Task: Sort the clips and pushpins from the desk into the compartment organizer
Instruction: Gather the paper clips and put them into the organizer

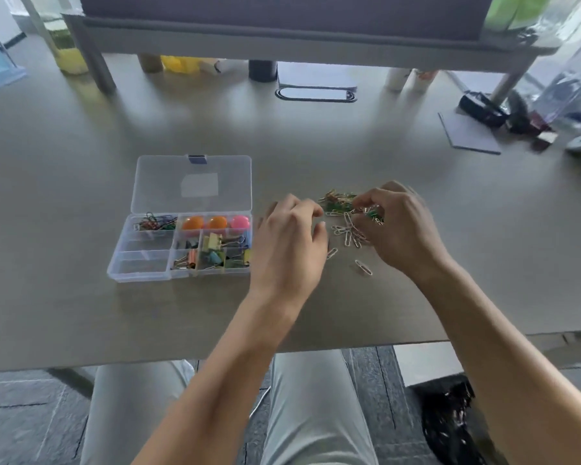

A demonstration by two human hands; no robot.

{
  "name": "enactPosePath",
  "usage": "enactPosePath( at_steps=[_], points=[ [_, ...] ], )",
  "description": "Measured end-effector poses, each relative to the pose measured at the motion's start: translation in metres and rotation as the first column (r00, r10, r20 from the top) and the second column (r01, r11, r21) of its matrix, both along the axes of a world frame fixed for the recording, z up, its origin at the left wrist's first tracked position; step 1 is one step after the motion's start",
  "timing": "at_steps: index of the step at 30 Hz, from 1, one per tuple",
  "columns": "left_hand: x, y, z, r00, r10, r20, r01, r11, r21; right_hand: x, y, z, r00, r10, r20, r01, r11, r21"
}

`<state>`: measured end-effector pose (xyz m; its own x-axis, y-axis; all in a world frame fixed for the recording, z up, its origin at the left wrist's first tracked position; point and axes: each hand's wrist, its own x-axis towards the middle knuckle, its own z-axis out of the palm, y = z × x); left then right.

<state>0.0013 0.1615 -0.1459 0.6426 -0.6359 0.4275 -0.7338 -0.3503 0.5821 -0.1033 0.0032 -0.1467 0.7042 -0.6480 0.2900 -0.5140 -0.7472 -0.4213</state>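
The paper clips lay in a loose heap on the tabletop, just right of the organizer, with a few strays nearer me. My right hand was curled over the heap, its fingers pinching a small tangle of clips. My left hand hovered beside the heap, fingers loosely bent; whether they held anything I could not tell. I judged the clips light, stiff and slippery, prone to hooking together, so best pinched by the wire loops in small bunches. The organizer's lid stood open; colored clips, round pushpins and binder clips filled several compartments.
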Motion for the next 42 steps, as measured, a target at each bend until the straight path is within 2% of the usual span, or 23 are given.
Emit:
enactPosePath(
  at_steps=[4, 10, 17, 23, 31, 35, 39, 42],
  points=[
    [-0.003, -0.023, -0.006, 1.0, -0.021, 0.002, 0.02, 0.995, 0.1, 0.002, -0.011, 0.001, 0.995, 0.056, -0.085, -0.058, 0.998, -0.011],
    [-0.002, -0.048, -0.006, 1.0, -0.021, -0.001, 0.021, 0.991, 0.135, 0.0, -0.021, 0.002, 0.99, 0.101, -0.098, -0.1, 0.995, 0.021],
    [-0.002, -0.067, -0.01, 0.999, -0.042, -0.001, 0.041, 0.983, 0.178, -0.013, -0.032, 0.0, 1.0, -0.007, 0.018, 0.007, 1.0, 0.029],
    [0.001, -0.077, -0.008, 0.998, -0.049, -0.029, 0.054, 0.973, 0.222, -0.023, -0.032, -0.007, 0.998, 0.042, 0.037, -0.043, 0.999, 0.032],
    [0.006, -0.076, -0.01, 0.995, -0.086, -0.04, 0.089, 0.992, 0.085, -0.03, -0.03, -0.009, 0.996, 0.018, 0.083, -0.021, 0.999, 0.036],
    [0.002, -0.074, -0.007, 0.984, -0.104, -0.144, 0.104, 0.995, -0.004, -0.037, -0.029, -0.006, 0.998, -0.048, 0.051, 0.046, 0.998, 0.044],
    [-0.004, -0.074, -0.004, 0.977, -0.142, -0.159, 0.144, 0.99, 0.003, -0.051, -0.027, -0.005, 0.992, -0.125, 0.016, 0.124, 0.991, 0.046],
    [-0.006, -0.075, -0.007, 0.973, -0.173, -0.151, 0.182, 0.982, 0.05, -0.057, -0.022, -0.003, 0.984, -0.156, -0.086, 0.16, 0.987, 0.034]
  ],
)
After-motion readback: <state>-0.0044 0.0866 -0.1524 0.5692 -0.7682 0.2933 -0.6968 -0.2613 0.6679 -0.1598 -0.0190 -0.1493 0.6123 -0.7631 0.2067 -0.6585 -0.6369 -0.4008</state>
